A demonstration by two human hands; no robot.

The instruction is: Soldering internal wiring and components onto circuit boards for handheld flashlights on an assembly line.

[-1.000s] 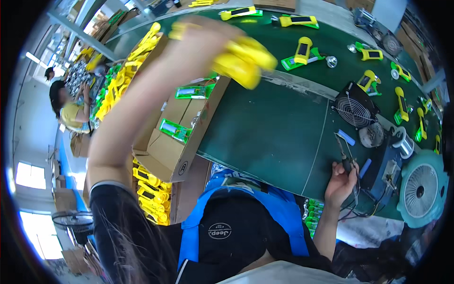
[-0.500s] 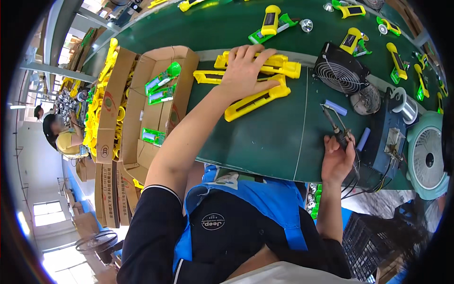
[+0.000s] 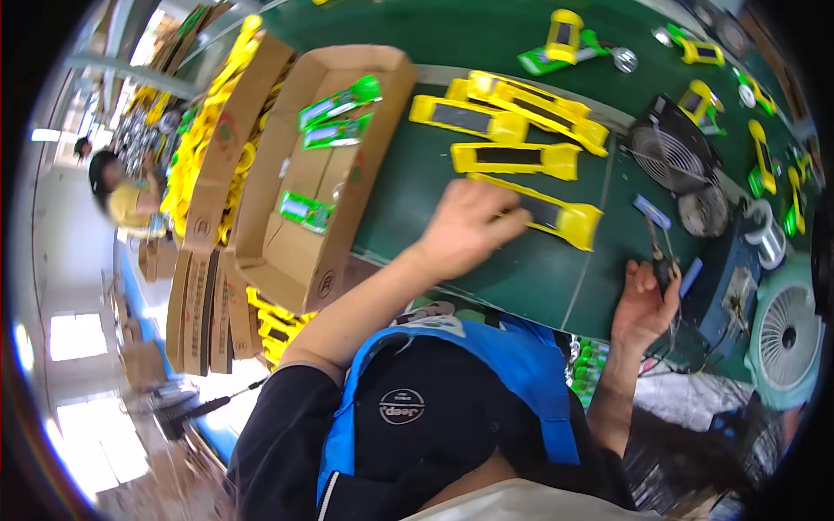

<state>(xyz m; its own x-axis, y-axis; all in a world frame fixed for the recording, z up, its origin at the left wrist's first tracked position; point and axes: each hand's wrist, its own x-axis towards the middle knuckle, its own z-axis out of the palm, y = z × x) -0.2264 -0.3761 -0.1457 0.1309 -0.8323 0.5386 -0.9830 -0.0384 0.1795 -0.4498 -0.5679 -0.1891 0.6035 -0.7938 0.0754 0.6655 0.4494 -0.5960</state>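
Note:
My left hand (image 3: 473,227) is closed at the near edge of a yellow lamp housing (image 3: 578,227) with a dark panel; the fingers hide part of that edge. Beyond it, another yellow housing (image 3: 556,161) lies flat, and several more overlap farther back, dark panels showing. On the right, my right hand (image 3: 647,300) is wrapped round the handle of a soldering iron (image 3: 662,267), whose tip points away from me. A second thin metal prong beside it is too blurred to name. Near the tip lies a blue-violet cylindrical battery cell (image 3: 651,211); another cell (image 3: 691,278) rests beside my right hand.
An open cardboard box (image 3: 282,247) with green lamp parts stands left, beside a box of yellow parts (image 3: 195,174). A black fan (image 3: 669,143), solder spool (image 3: 764,234), blue-grey soldering unit (image 3: 723,304) and pale green fan (image 3: 786,334) line the right. Assembled lamps lie at the back.
My left hand has come nearer to me, off the bunched housings. The housings now lie more spread, showing dark panels. My right hand still holds the soldering iron; the whole view has shifted.

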